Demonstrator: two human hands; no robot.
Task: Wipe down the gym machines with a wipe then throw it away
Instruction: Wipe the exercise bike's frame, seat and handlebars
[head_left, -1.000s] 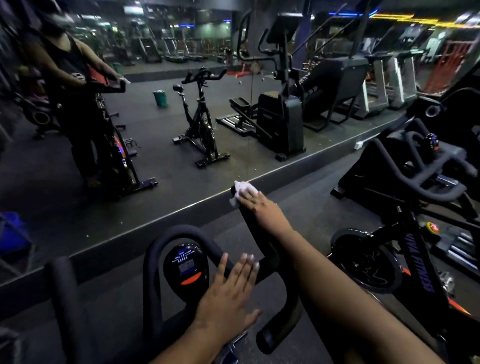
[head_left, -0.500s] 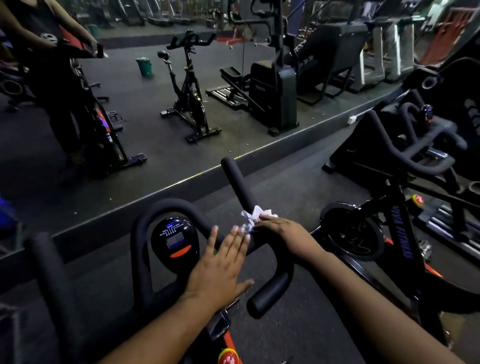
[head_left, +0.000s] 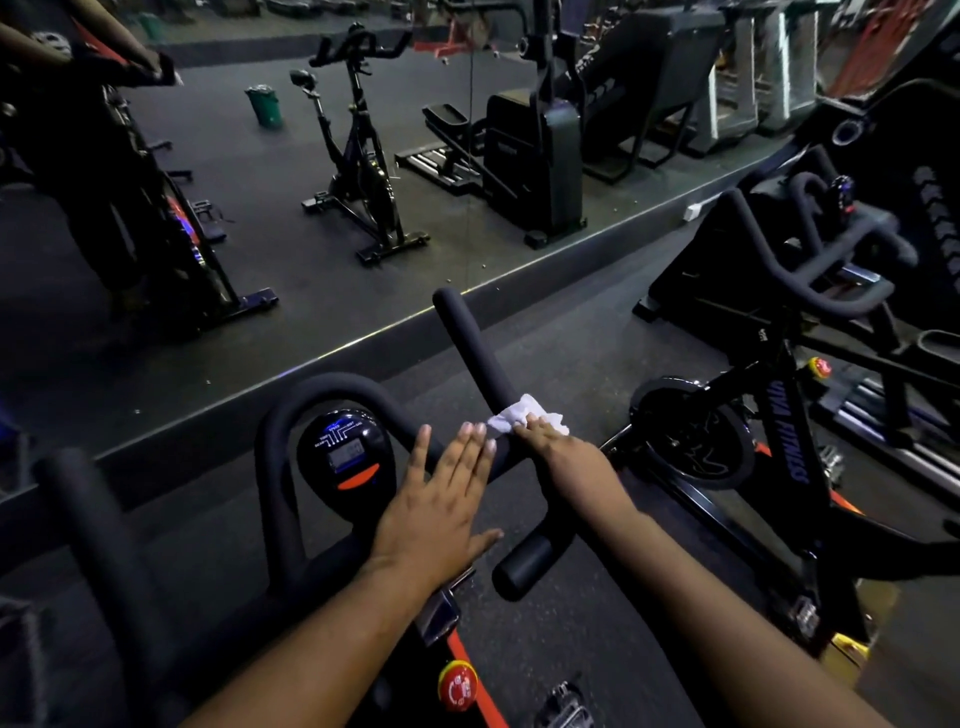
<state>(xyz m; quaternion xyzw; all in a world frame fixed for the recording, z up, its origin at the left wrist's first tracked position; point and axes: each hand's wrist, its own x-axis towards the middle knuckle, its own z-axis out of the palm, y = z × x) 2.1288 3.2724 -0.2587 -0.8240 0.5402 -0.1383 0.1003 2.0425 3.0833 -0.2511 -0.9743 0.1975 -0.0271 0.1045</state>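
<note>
A black exercise bike stands right in front of me, its padded handlebar (head_left: 470, 343) reaching forward and up on the right side. My right hand (head_left: 566, 452) presses a crumpled white wipe (head_left: 522, 415) onto the lower part of that bar, fingers curled around it. My left hand (head_left: 441, 506) lies flat and open on the handlebar's centre, fingers spread, just right of the round black console (head_left: 345, 452) with its small screen and orange band.
A wall mirror runs along the floor ahead, reflecting bikes, a stepper and a green bin (head_left: 265, 104). A second black bike (head_left: 779, 436) stands close on the right. The left handlebar arm (head_left: 88, 509) rises at lower left. A red knob (head_left: 457, 686) sits below my arms.
My right hand slid the wipe from the bar's far tip down toward the middle. The left hand stayed flat on the handlebar. My view tilted down.
</note>
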